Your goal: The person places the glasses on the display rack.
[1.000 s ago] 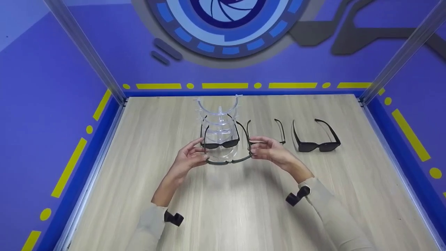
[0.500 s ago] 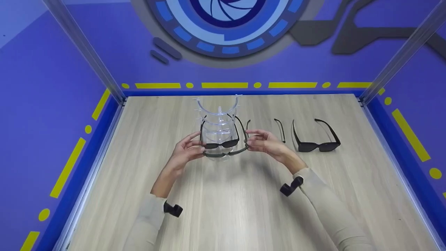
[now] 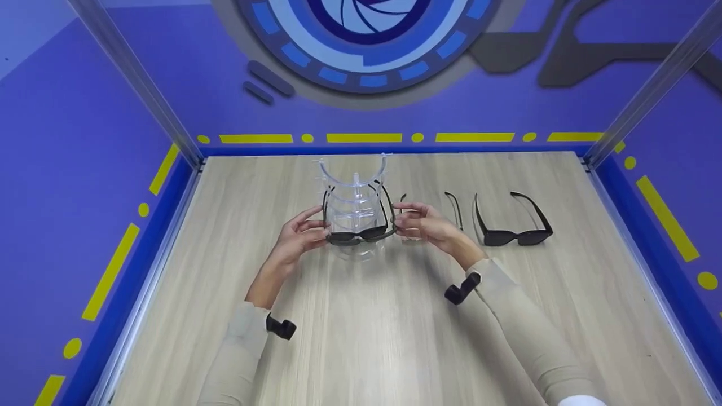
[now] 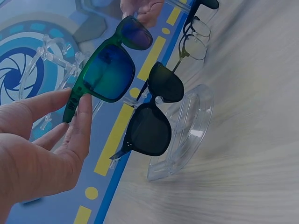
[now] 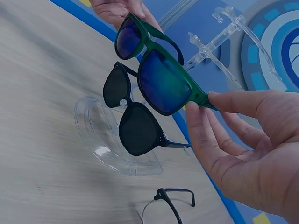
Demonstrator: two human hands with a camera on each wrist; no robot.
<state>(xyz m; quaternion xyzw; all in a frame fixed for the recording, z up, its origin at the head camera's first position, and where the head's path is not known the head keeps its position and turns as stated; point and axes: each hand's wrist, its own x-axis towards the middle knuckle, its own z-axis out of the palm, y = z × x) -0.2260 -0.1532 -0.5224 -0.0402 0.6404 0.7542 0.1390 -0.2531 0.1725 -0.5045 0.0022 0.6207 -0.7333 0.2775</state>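
Green-framed sunglasses (image 4: 110, 72) with blue-green mirrored lenses are held up between my two hands. My left hand (image 3: 294, 239) pinches one temple near its hinge, thumb against the fingers. At the other side, my right hand (image 3: 427, 226) pinches the opposite temple in the same way. The temples point away from me, around a clear plastic eyewear stand (image 5: 86, 128). Lower on that stand sits a pair of black sunglasses (image 4: 148, 128). In the wrist views the green pair is above the black one; in the head view they overlap.
Right of the stand, thin-framed eyeglasses (image 4: 195, 46) lie on the wooden table (image 3: 372, 338), partly hidden by my right hand in the head view. Farther right are black sunglasses (image 3: 499, 237) with temples unfolded. Blue printed panels (image 3: 462, 115) enclose the back and sides.
Both hands have carried the green sunglasses away from me toward the stand, and a little to the left. Their front now overlaps the black pair in the head view.
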